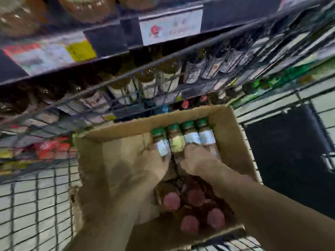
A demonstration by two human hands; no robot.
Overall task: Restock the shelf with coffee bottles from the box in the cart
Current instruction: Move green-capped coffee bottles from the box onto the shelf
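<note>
Down in the cardboard box (224, 122), head view: we reach for the green-capped coffee bottles (183, 136) lying along its far wall. Left hand (159, 160) and right hand (195, 158) rest on their lower ends; blur hides whether fingers curl. Pick-up step, we judge. Next: grip firmly, lift clear of the cart (36, 187), raise to shelf (108, 51).

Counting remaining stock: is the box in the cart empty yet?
Not empty. The box holds four green-capped bottles lying flat, plus red-capped ones upright.
</note>
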